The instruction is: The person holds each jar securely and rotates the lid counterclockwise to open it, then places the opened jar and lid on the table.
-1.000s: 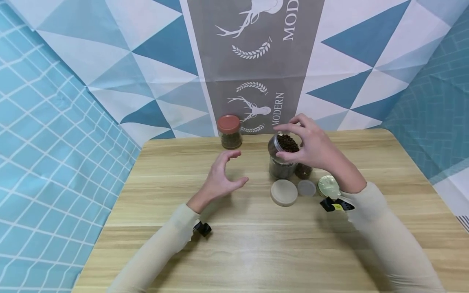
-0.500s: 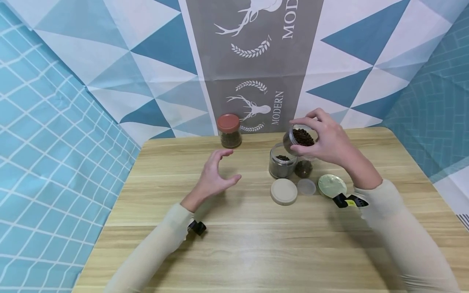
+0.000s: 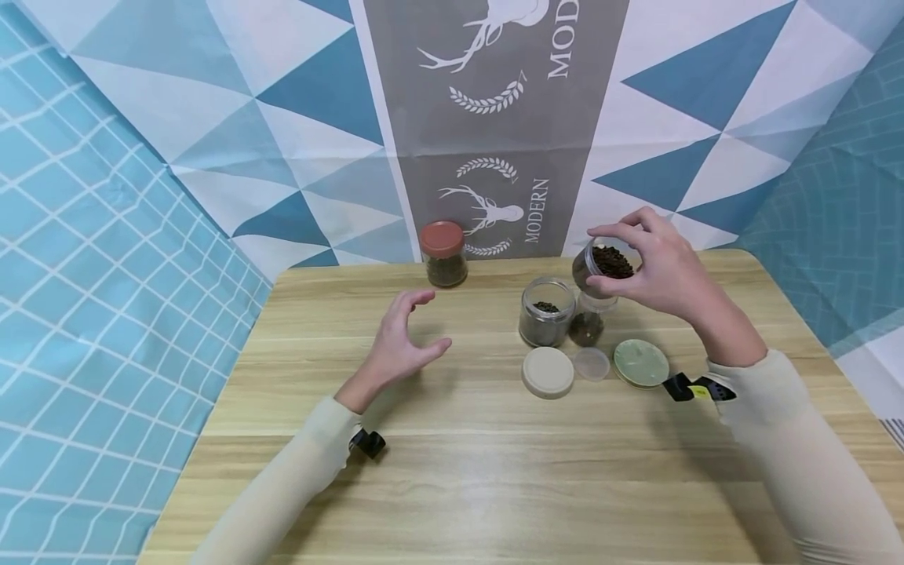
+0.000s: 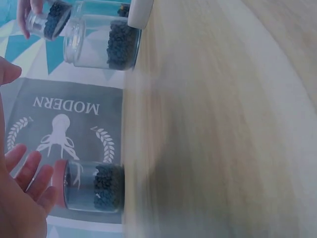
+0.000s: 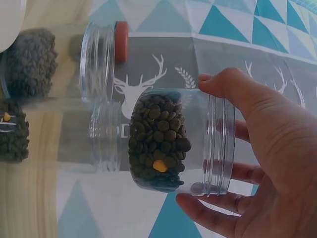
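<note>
My right hand (image 3: 664,263) grips a clear open jar (image 5: 158,141) by its rim, thumb on one side and fingers on the other. Dark brownish-green pellets and one orange bit fill part of it. The jar is raised, slightly tilted, above a small open jar (image 3: 586,328) of similar pellets. Beside that stands a wider open jar (image 3: 542,328), also partly filled. My left hand (image 3: 395,345) hovers over the table to the left, empty, thumb and fingers spread in a loose C. Nearest it at the back is a red-lidded jar (image 3: 445,271) with dark contents.
In front of the open jars lie a cream lid (image 3: 548,372), a translucent lid (image 3: 592,364) and a pale green lid (image 3: 640,362). The wooden table (image 3: 459,479) ends at a patterned cloth backdrop (image 3: 487,133) just behind the jars.
My right hand has carried its jar rightward from over the wider jar to over the small one, uncovering the wider jar's mouth. My left hand has drifted a little left, still empty.
</note>
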A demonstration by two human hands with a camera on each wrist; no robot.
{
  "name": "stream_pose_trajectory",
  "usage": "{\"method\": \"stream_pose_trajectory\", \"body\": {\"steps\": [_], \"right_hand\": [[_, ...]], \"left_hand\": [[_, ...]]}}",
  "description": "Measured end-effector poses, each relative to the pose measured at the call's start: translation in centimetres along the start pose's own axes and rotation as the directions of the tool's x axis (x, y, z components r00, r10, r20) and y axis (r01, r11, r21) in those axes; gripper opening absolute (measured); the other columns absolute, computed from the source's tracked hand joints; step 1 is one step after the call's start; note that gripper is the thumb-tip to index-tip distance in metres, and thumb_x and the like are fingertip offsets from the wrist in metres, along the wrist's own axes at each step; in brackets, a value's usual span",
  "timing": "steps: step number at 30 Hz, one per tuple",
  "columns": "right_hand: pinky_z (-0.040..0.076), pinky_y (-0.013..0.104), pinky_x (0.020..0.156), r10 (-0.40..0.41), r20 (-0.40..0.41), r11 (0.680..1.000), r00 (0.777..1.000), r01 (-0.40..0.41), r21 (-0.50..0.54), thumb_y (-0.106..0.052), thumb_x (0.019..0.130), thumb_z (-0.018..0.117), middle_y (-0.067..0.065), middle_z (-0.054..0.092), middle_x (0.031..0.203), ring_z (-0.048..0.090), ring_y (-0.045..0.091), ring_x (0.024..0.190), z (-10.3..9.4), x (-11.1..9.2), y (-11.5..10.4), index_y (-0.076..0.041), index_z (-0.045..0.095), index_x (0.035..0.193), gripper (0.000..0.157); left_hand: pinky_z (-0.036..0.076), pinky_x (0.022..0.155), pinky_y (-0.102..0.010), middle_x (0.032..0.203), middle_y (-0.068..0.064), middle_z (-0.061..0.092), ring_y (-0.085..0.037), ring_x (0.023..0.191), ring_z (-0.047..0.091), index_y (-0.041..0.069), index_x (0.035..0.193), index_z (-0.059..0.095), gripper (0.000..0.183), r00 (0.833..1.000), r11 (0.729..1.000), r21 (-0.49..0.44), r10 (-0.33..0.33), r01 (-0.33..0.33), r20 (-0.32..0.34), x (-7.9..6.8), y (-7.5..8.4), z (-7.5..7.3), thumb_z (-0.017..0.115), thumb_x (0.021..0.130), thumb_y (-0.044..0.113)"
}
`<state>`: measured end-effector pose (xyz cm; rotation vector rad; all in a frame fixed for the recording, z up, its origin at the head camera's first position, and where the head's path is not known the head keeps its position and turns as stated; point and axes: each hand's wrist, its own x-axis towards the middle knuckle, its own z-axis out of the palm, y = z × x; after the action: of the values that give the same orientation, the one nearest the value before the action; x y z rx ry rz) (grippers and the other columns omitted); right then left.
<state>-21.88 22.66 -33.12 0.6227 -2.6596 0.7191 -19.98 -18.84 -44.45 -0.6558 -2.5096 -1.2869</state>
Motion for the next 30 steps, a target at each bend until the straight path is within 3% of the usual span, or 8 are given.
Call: {"method": "stream_pose_trajectory", "body": {"steps": [8, 15, 20, 27, 30], "right_hand": [[0.047, 0.056, 0.082, 0.042, -0.015, 0.999, 0.999, -0.042, -0.016, -0.025, 0.088, 0.094, 0.022, 0.059, 0.135, 0.056, 0.042, 0.117, -0.7, -0.6, 1.1, -0.018, 0.074, 0.147, 0.062], [0.043, 0.057, 0.083, 0.066, -0.032, 0.997, 0.997, -0.067, -0.038, -0.024, 0.087, 0.095, 0.025, 0.057, 0.134, 0.054, 0.046, 0.116, -1.5, -1.2, 2.4, -0.015, 0.073, 0.147, 0.065], [0.040, 0.062, 0.085, 0.084, -0.050, 0.995, 0.995, -0.087, -0.047, -0.023, 0.085, 0.095, 0.028, 0.056, 0.133, 0.053, 0.048, 0.114, -2.0, -1.7, 3.1, -0.013, 0.073, 0.146, 0.066], [0.041, 0.073, 0.095, 0.120, -0.019, 0.992, 0.993, -0.120, -0.033, -0.024, 0.087, 0.095, 0.031, 0.054, 0.140, 0.051, 0.055, 0.125, -2.1, -1.8, 3.8, -0.012, 0.071, 0.148, 0.067], [0.043, 0.071, 0.092, 0.124, -0.006, 0.991, 0.992, -0.124, -0.041, -0.025, 0.088, 0.095, 0.030, 0.055, 0.138, 0.052, 0.054, 0.121, -1.9, -1.9, 4.1, -0.013, 0.071, 0.149, 0.067]], "left_hand": [[0.045, 0.129, -0.065, 0.156, -0.024, 0.061, -0.044, 0.145, 0.058, -0.004, 0.153, 0.056, 0.083, 0.999, 0.999, 0.016, -0.042, 0.042, -0.005, -0.7, -0.6, -0.9, 0.093, 0.083, 0.020], [0.045, 0.128, -0.064, 0.155, -0.026, 0.061, -0.045, 0.145, 0.058, -0.005, 0.154, 0.056, 0.082, 0.998, 0.998, 0.041, -0.056, 0.056, -0.017, -1.2, -1.4, -1.9, 0.092, 0.084, 0.019], [0.045, 0.127, -0.066, 0.156, -0.026, 0.059, -0.046, 0.145, 0.056, -0.005, 0.155, 0.055, 0.081, 0.994, 0.993, 0.050, -0.104, 0.106, -0.042, -1.6, -2.3, -2.9, 0.090, 0.086, 0.019], [0.045, 0.125, -0.071, 0.158, -0.025, 0.057, -0.046, 0.147, 0.054, -0.004, 0.157, 0.053, 0.081, 0.990, 0.990, 0.041, -0.132, 0.135, -0.049, -1.8, -2.9, -3.4, 0.089, 0.088, 0.021], [0.045, 0.124, -0.071, 0.158, -0.025, 0.057, -0.046, 0.147, 0.054, -0.004, 0.158, 0.053, 0.082, 0.990, 0.990, 0.042, -0.131, 0.133, -0.049, -1.8, -2.7, -3.5, 0.089, 0.088, 0.022]]}}
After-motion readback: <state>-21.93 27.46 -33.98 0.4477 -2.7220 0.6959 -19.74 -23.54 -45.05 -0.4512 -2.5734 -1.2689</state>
